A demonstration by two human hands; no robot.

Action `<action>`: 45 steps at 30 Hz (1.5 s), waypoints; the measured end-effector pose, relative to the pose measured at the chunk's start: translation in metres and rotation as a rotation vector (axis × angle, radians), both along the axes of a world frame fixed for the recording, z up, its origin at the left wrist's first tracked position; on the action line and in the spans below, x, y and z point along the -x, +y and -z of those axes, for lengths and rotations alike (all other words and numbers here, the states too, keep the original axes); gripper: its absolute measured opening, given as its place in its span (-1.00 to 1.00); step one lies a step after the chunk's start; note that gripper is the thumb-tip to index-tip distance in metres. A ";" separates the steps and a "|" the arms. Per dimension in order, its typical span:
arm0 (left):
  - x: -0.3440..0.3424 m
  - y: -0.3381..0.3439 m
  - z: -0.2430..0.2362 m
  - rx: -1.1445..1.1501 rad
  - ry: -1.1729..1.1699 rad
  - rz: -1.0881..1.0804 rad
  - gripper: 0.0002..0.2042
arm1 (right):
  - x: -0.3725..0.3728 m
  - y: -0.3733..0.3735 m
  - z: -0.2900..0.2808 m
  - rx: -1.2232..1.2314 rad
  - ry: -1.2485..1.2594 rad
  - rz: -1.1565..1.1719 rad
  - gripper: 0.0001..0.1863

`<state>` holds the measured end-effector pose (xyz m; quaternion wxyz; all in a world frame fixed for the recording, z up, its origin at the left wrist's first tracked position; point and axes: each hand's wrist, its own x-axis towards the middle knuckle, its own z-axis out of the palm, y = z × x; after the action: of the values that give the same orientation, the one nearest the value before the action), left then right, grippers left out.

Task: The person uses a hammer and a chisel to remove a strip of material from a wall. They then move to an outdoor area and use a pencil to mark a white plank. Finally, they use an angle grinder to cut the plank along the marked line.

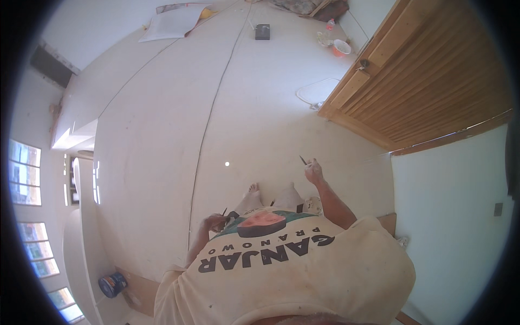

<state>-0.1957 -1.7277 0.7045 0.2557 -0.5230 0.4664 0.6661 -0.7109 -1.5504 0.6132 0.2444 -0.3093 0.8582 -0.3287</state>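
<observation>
My right hand (314, 172), dusted with pale powder, is out in front of my body to the right. Its fingers are closed on a short, thin dark stick-like tool (303, 160) whose tip points up and away; the exact kind is too small to tell. Beside my waist, my left hand (215, 222) has curled fingers around a slim dark object (225, 212) that pokes up from it. Most of that object is hidden. My bare foot (254, 188) rests on the pale floor (162, 124) between the two hands.
A slatted wooden door (428, 81) stands at the right beside a white wall (449, 189). A cable (311, 97) lies near the door. Further off are a black box (262, 32), a white-and-red tub (341, 48) and a sheet (174, 23). A dark blue can (112, 285) sits lower left.
</observation>
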 end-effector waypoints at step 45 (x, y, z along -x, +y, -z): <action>1.222 -0.644 0.003 -0.134 0.091 1.102 -0.55 | 0.720 -0.329 -0.006 -0.220 -0.274 1.344 -0.70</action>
<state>-1.4175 -2.3714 0.7020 0.5784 -0.1552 0.6381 0.4839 -1.4312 -1.8794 0.6196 0.1240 0.3601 0.8533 -0.3562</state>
